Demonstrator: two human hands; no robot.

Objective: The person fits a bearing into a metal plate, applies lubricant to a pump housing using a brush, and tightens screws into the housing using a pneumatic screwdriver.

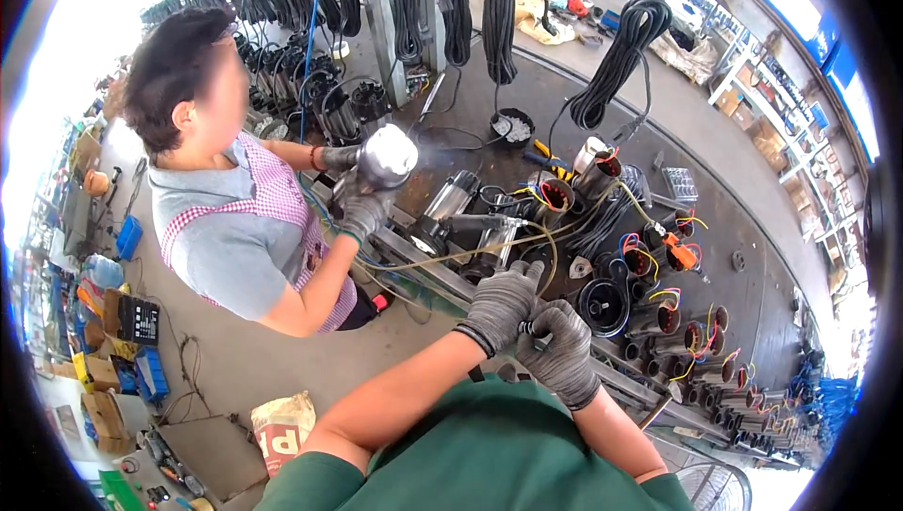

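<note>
Both my hands wear grey striped work gloves and meet close to my body at the near edge of the bench. My left hand (503,309) has its fingers curled, and what it holds, if anything, is hidden. My right hand (564,351) is closed around a small dark part (529,328) of which only a bit shows, beside the left hand. Just beyond my hands lie a shiny metal pump body (499,246) and a round black housing (603,308) with a hollow centre. A thin yellowish hose (423,263) runs across behind them.
On the left, a co-worker (245,200) in gloves holds a metal pump (388,158). Open motor housings (658,318) with coloured wires stand along the dark bench (734,219). An orange tool (685,254), a bowl of white bits (513,127) and hanging black cable coils (616,59) are beyond.
</note>
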